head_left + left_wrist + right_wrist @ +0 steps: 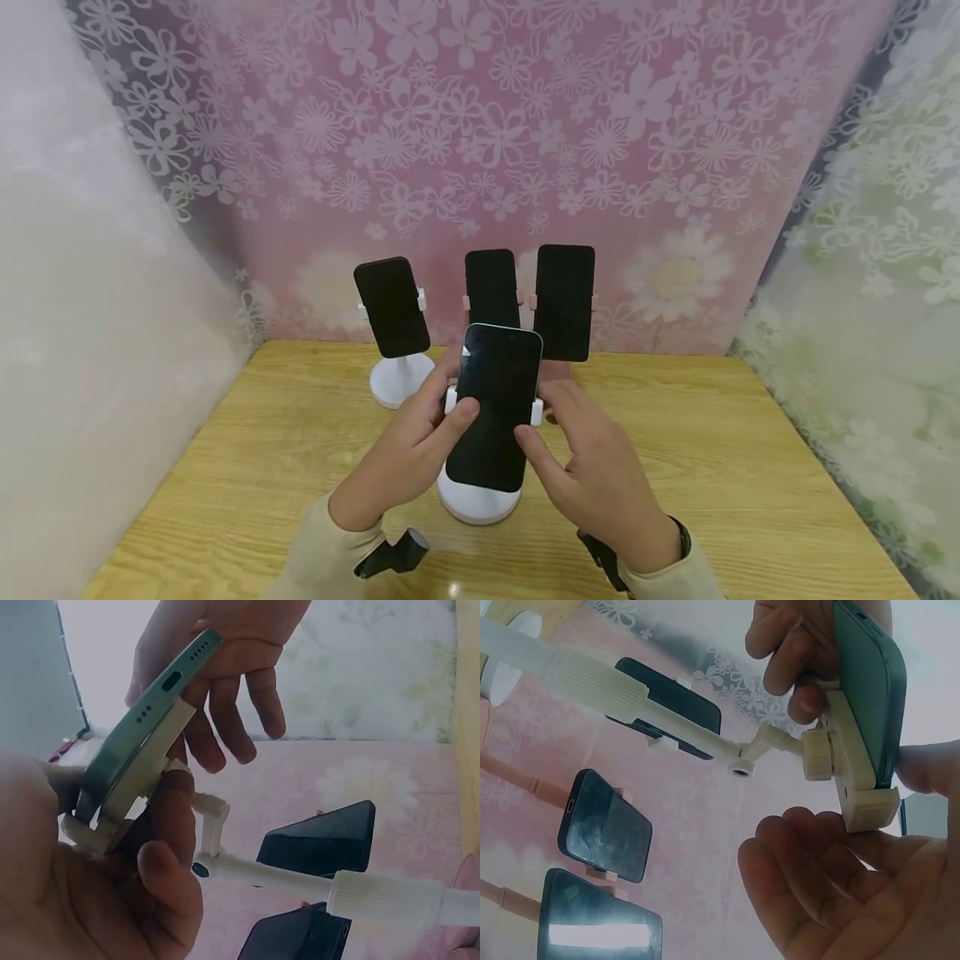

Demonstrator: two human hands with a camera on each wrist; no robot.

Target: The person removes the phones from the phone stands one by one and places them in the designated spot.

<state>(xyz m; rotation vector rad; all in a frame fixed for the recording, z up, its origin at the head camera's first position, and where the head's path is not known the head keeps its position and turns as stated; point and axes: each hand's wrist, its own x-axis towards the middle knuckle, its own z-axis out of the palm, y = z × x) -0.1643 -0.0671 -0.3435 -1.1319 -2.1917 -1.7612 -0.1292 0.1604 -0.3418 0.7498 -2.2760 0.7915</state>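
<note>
A pale-green-backed phone [495, 442] with a dark screen sits tilted in the clamp [537, 413] of a white phone stand, whose round base [478, 506] is on the table. My left hand [405, 450] grips phone and clamp at the left side, thumb on the screen, fingers behind. My right hand [600, 462] is at the right side; its thumb touches the phone's edge, and its loosely extended fingers lie beside and behind the clamp. In the right wrist view the clamp's knob [818, 754] and jointed white arm [690, 731] show behind the phone.
Behind stand three more phones on stands: a left phone [392, 308] on a white stand, a middle phone [492, 287] and a right phone [564, 304] in pink clamps. The wooden table [247, 467] meets flowered curtains [495, 125] at the back and sides.
</note>
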